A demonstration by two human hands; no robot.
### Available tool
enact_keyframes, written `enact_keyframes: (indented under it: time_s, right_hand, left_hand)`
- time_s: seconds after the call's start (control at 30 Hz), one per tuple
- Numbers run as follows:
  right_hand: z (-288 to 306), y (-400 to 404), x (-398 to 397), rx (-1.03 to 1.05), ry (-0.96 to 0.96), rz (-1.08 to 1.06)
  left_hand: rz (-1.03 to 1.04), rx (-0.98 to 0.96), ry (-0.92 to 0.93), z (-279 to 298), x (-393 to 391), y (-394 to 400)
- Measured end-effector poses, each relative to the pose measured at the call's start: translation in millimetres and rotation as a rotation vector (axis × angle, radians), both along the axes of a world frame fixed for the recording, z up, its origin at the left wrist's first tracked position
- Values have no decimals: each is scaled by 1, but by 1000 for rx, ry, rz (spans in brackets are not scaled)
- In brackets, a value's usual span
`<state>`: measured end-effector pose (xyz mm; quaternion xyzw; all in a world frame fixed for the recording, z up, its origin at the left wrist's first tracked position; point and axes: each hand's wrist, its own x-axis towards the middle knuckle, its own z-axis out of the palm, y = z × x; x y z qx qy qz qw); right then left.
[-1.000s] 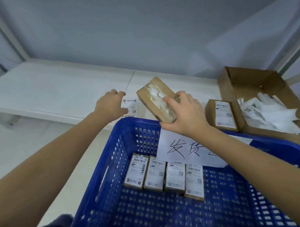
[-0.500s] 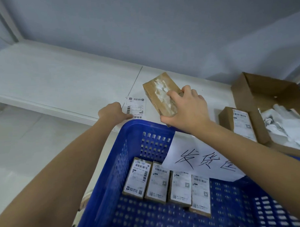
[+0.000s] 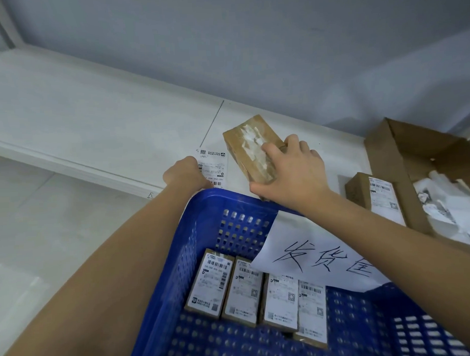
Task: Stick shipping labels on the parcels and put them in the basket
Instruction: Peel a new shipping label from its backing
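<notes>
Fingers (image 3: pixel 274 152) of the right hand (image 3: pixel 289 173) curl round the parcel (image 3: pixel 250 145) at twelve o'clock of the basket (image 3: pixel 193 232). Left hand (image 3: pixel 184 174), at eleven, pinches the label (image 3: pixel 214 162); four labelled parcels (image 3: pixel 256 291) lie inside the basket.

Two hands at the bench edge, one on a parcel, one on a shipping label.

The right hand (image 3: pixel 292 173) grips a brown parcel (image 3: pixel 250 148), which bears torn white paper scraps, on the white bench (image 3: pixel 93 124). The left hand (image 3: pixel 184 174) rests on a loose shipping label (image 3: pixel 213 162), perhaps pinching its edge. In front, a blue basket (image 3: pixel 203 232) holds four labelled parcels (image 3: pixel 255 289) in a row beneath a handwritten paper sign (image 3: pixel 319 254). At right, another labelled parcel (image 3: pixel 373 197) sits against an open cardboard box (image 3: pixel 403 150).
</notes>
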<state>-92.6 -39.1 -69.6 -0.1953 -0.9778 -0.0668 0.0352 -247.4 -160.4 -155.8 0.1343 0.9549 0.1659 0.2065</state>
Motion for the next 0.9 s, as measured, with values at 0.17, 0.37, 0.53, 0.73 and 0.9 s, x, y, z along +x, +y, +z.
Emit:
enact_keyframes:
  time_s: [0.17, 0.37, 0.53, 0.73, 0.9]
  right_hand:
    - [0, -2, 2, 3, -4, 4]
    - [0, -4, 4, 9, -13, 24]
    - [1, -4, 4, -4, -23, 15]
    - [0, -2, 4, -4, -31, 8]
    - [3, -3, 3, -34, -31, 16]
  left_hand:
    - [39, -18, 10, 0, -1, 2]
    - [49, -36, 18, -1, 2, 8]
    - [54, -20, -4, -2, 0, 5]
    - [44, 7, 5, 1, 1, 1]
    - [-34, -10, 172, 2, 1, 1]
